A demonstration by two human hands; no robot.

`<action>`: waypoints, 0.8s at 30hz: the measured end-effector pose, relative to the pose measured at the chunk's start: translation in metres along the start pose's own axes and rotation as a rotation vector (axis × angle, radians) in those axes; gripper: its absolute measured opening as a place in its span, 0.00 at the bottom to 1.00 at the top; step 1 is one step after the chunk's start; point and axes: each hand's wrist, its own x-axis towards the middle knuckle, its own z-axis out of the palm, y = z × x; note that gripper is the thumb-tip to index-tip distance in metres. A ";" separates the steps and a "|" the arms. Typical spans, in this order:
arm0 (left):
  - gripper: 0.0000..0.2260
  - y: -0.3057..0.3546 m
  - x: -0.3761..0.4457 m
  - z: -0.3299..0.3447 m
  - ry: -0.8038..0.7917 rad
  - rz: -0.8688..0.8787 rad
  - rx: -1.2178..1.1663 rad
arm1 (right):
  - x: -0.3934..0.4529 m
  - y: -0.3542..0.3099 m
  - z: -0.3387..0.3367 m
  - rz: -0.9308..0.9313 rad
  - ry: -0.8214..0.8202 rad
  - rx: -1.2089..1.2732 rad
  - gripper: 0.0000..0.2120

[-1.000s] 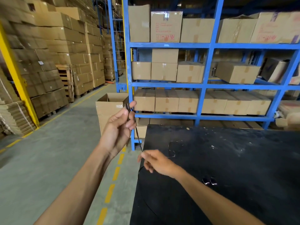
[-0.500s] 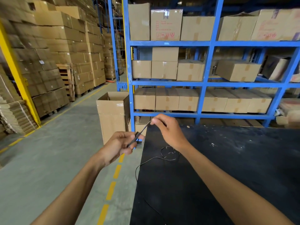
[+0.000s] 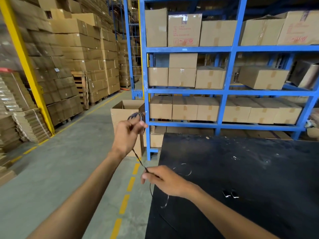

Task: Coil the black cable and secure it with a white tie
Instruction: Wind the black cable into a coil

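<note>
A thin black cable (image 3: 139, 159) runs taut between my two hands, left of the black table (image 3: 241, 169). My left hand (image 3: 127, 135) is raised and closed on the cable, with a few blurred loops (image 3: 136, 116) showing above its fingers. My right hand (image 3: 164, 181) pinches the cable lower down at the table's left edge. Beyond it the cable hangs down over the table edge. More of the cable lies in loose curls (image 3: 183, 169) on the table top. I cannot see a white tie.
Two small black parts (image 3: 230, 194) lie on the table right of my right wrist. An open cardboard box (image 3: 124, 111) stands on the floor behind my left hand. Blue shelving (image 3: 224, 91) full of boxes rises behind the table. A dashed yellow line (image 3: 124, 202) marks the floor.
My left hand has risen with the cable loops. My right hand has dropped from above the table's far corner to the near left edge, sliding along the cable.
</note>
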 end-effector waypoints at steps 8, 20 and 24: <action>0.14 -0.012 -0.031 -0.006 -0.484 -0.358 -0.219 | 0.025 0.001 -0.074 -0.084 0.545 -0.099 0.10; 0.16 0.033 0.002 -0.002 -0.200 -0.292 -1.064 | 0.030 0.005 -0.031 0.095 0.216 0.286 0.17; 0.13 0.023 0.015 -0.002 -0.025 -0.068 -0.382 | 0.013 -0.014 -0.017 0.058 -0.012 0.282 0.14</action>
